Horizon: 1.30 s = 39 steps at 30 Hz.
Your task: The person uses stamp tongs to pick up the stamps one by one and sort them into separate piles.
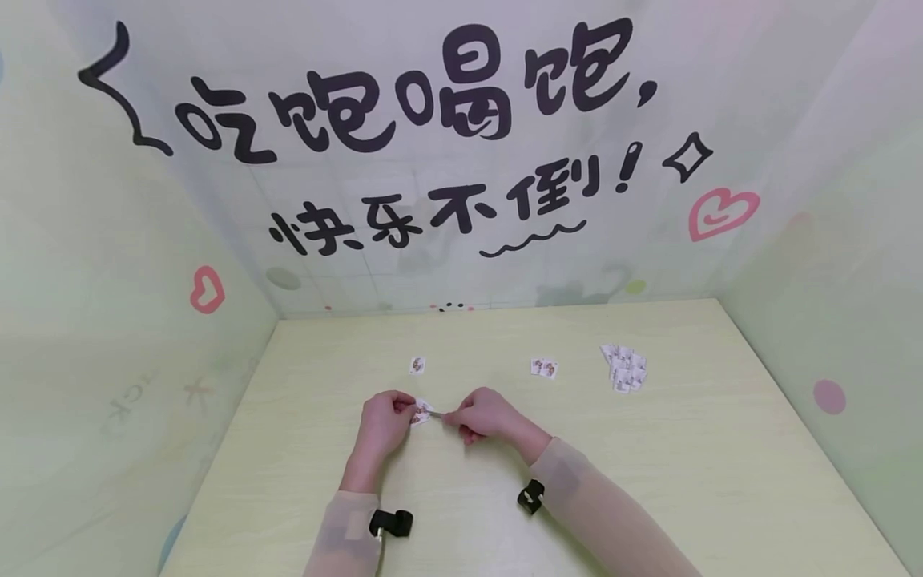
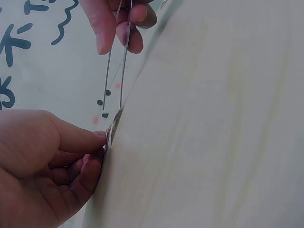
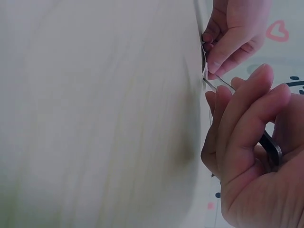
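Observation:
My left hand [image 1: 385, 421] pinches a small printed paper piece [image 1: 421, 413] between thumb and fingers, low over the table. In the left wrist view the paper [image 2: 111, 130] is seen nearly edge-on beside the thumb tip. My right hand [image 1: 483, 415] holds a pair of thin metal tweezers [image 1: 437, 414], whose tips reach the paper's right side. Two slim prongs of the tweezers [image 2: 123, 71] stand slightly apart in the left wrist view. From the right wrist, a dark end of the tweezers [image 3: 270, 148] shows inside the curled hand. Whether the tips grip the paper I cannot tell.
Beyond the left hand lies one small printed piece [image 1: 417, 366]. Two more printed pieces [image 1: 544, 368] lie side by side to the right, and a cluster of several white pieces [image 1: 626, 369] sits farther right. Printed walls [image 1: 461, 280] bound the pale table [image 1: 685, 449].

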Available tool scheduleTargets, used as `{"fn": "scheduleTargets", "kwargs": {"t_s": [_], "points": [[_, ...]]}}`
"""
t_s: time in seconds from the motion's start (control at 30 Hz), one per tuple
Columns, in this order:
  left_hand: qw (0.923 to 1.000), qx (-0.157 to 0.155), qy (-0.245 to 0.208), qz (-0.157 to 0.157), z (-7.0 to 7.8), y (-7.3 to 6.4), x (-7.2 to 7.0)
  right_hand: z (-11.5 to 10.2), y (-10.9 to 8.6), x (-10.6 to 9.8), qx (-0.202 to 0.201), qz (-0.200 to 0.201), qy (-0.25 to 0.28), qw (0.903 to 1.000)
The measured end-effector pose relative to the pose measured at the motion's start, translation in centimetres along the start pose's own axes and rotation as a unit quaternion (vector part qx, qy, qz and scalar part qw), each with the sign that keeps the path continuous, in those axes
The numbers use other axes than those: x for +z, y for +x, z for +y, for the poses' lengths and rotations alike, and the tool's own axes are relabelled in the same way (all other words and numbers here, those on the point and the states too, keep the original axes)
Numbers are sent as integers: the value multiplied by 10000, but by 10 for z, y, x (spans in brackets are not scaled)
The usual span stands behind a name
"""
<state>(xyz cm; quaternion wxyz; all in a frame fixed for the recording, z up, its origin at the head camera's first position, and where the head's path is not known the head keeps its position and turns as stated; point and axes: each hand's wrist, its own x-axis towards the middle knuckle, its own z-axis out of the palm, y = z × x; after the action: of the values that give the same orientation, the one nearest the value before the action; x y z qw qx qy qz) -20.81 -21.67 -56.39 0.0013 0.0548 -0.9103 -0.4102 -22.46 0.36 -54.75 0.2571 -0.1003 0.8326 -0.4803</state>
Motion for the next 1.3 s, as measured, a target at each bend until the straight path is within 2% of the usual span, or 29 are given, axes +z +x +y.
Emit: {"fn": "scheduleTargets", "kwargs": {"t_s": [0.23,0.5,0.83,1.07,1.2,1.3], "points": [[10000,-66,13,-9,0,1,1,1,2,3,-88,122,247,9996],[10000,-49,21,14,1,-1,0,1,2,2,-196,362,24,9992],[10000,15,71,46,1,-1,-1,5,4,-1,-242,395,145,9988],[9999,25,102,-34,0,-2,0,9,-5,-18,-299,264,351,9986],[9999,63,118,-52,1,-1,-1,20,-10,-35,-425,-35,278,9987],[9996,286,55,59,8,-2,-3,30,-15,-54,-604,-337,121,9975]]}}
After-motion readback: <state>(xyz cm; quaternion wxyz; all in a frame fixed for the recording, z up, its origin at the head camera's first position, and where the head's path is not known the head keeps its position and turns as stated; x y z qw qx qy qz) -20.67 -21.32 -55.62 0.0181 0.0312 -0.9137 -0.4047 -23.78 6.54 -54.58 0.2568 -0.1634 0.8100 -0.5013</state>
